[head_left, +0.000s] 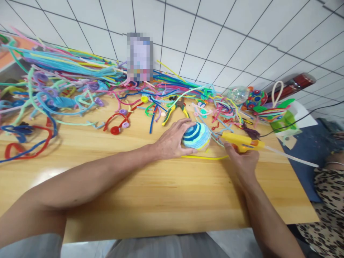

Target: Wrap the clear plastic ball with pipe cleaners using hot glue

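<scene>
My left hand [176,138] is closed around the left side of a ball [198,136] wound with blue, pale green and light blue fuzzy stems. In my right hand [244,161] is a yellow hot glue gun [242,141], its nozzle pointing left at the ball's right side. Whether the tip touches the ball I cannot tell. A clear glue stick [291,156] juts from the gun's back end. From beneath the ball a yellow pipe cleaner [206,157] runs along the table towards my right hand.
Yellow-and-green handled pliers [176,109] lie just behind the ball. Heaps of coloured pipe cleaners [72,64] line the tiled wall. A black cord [298,118] crosses the right side. Someone in leopard print [329,200] sits at the table's right end [298,200].
</scene>
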### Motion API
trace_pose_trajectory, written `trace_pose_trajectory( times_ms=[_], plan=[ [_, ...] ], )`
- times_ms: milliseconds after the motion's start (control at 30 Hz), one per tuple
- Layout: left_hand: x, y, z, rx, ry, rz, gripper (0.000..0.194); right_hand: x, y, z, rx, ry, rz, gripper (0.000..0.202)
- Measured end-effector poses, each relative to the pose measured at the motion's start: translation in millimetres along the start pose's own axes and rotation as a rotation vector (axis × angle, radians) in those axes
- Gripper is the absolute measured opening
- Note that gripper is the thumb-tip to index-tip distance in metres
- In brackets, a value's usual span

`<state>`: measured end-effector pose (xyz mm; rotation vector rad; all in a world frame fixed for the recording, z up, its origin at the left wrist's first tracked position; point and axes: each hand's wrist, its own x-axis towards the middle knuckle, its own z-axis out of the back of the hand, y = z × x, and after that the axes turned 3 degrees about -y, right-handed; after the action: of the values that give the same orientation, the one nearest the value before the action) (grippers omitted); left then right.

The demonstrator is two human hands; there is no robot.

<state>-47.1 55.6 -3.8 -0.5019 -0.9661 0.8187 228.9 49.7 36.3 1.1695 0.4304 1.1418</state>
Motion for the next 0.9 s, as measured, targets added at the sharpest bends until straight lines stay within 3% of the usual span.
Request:
trace_pose_trajectory(
  times_ms=[133, 367, 567, 733, 833, 900],
  plan=[
    [0.4, -0.9, -0.2, -0.041, -0.011, -0.011, 0.093, -1.3, 2.4, -1.0, -0.002, 0.012, -0.02, 0.03],
    [0.0, -3.5, 5.7, -0.093, 0.012, -0.08, 0.06, -0.7, 3.6, -1.3, -0.023, 0.017, -0.009, 0.029],
    [0.5, -5.9, 4.8, -0.045, -0.021, -0.072, 0.061, -0.4, 2.9, -0.6, -0.024, 0.026, -0.008, 0.028],
    [1.9, -7.4, 1.2, -0.024, -0.072, -0.003, 0.086, -1.2, 1.7, 0.0, -0.012, 0.024, -0.004, 0.027],
    [2.1, -7.4, 0.2, -0.011, -0.095, 0.063, 0.081, -1.9, 0.1, -0.5, -0.012, 0.01, -0.018, 0.027],
    [2.1, -6.7, 1.7, -0.025, -0.087, 0.031, 0.075, -2.5, 0.1, -1.0, -0.017, 0.008, -0.023, 0.027]
  ],
)
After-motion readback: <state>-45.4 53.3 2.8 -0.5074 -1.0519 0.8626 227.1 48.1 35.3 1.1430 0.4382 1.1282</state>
